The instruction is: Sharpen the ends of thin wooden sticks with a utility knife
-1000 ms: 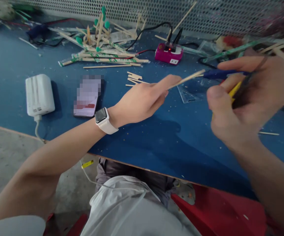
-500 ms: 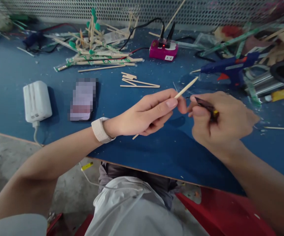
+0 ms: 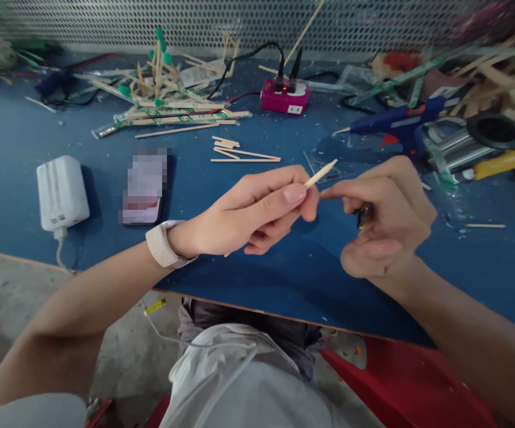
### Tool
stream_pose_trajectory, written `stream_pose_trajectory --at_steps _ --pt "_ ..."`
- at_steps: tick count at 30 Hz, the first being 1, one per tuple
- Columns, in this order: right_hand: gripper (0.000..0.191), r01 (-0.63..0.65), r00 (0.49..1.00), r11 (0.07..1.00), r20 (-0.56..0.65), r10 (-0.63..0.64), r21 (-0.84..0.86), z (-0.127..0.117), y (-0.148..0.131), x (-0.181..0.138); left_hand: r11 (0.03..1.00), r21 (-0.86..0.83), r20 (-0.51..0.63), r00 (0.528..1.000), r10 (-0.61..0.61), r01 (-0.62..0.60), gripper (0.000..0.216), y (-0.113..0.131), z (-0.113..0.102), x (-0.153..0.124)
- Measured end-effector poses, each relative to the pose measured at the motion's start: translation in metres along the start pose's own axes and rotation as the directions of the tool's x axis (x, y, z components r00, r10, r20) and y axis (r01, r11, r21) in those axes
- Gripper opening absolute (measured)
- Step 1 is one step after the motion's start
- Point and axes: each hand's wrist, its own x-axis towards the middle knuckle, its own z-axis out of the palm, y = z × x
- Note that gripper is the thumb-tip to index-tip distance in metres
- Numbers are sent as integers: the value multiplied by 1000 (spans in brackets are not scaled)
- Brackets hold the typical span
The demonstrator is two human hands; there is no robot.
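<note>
Head view: left hand (image 3: 257,209) closed, thumb pinching a pale wooden stick with a tapered point (image 3: 322,173) against the index finger, tip jutting above the blue tabletop (image 3: 275,279). Right hand (image 3: 386,217) half curled, index extended to the left fingertips — contact cannot be told — other fingers around a short dark tool with some yellow (image 3: 364,214), working end hidden. Blue plastic glue gun with red trigger (image 3: 398,123) lies beyond. Judgement: if the tool is sharp, a slip could nick the left thumb; sideways pressure could snap the slim tip; a wide right-hand swing might knock the gun.
</note>
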Motion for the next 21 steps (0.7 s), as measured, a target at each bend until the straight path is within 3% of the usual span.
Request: stream_pose_trajectory --at_steps 4,8,12,15,21 --pt "39 73 996 997 48 -75 37 -1 0 4 998 -13 16 998 -59 60 16 3 0 -1" --pt "46 67 995 997 67 -69 40 0 0 4 996 8 -19 996 -91 91 24 3 3 0" --pt "46 68 994 997 84 -66 -28 -3 -2 3 984 164 -46 996 81 -72 24 0 8 -1" --pt "39 116 990 992 92 -112 -46 -5 -5 4 907 364 -32 970 242 -214 20 -2 10 -2" --pt "25 115 982 993 153 -113 -4 -10 -13 8 776 564 60 952 302 -282 16 -5 8 -5"
